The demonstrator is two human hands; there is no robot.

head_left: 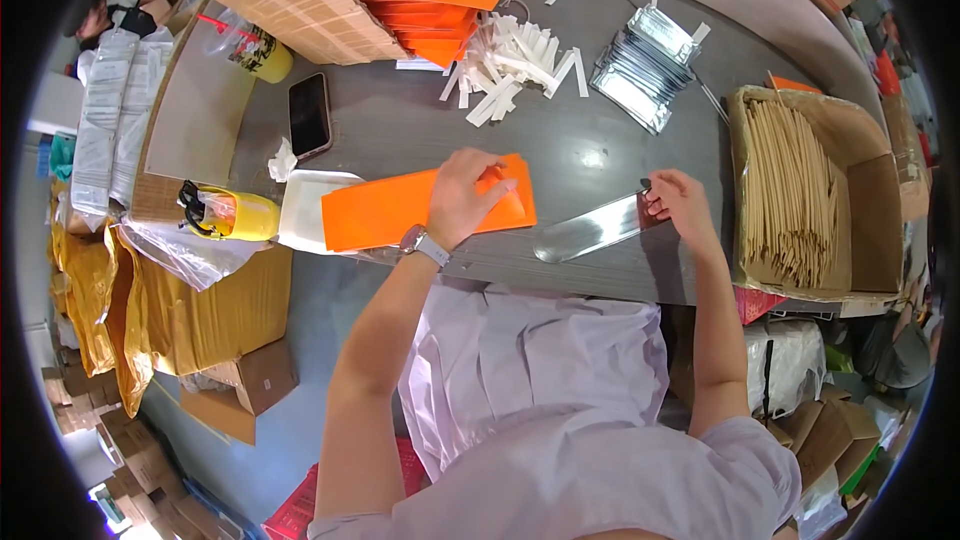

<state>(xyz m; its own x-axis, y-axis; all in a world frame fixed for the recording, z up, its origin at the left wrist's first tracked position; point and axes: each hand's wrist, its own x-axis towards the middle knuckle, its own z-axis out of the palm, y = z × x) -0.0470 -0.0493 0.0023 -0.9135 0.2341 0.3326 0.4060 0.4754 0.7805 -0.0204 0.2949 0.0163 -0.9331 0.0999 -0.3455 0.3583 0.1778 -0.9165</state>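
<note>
The left hand (pixel 462 198) lies on the long orange card (pixel 375 212), its fingers bent, and I can't tell if they grip it; the right hand (pixel 685 205) has its fingers pinched tight on one end of a shiny strip (pixel 590 230), over the grey worktop (pixel 590 152); the orange card partly covers a white tray (pixel 303 208); a phone (pixel 310 113), white paper strips (pixel 510 60) and silver packs (pixel 640 80) lie farther back; a big box (pixel 872 210) of brown envelopes (pixel 785 190) blocks the right side.
</note>
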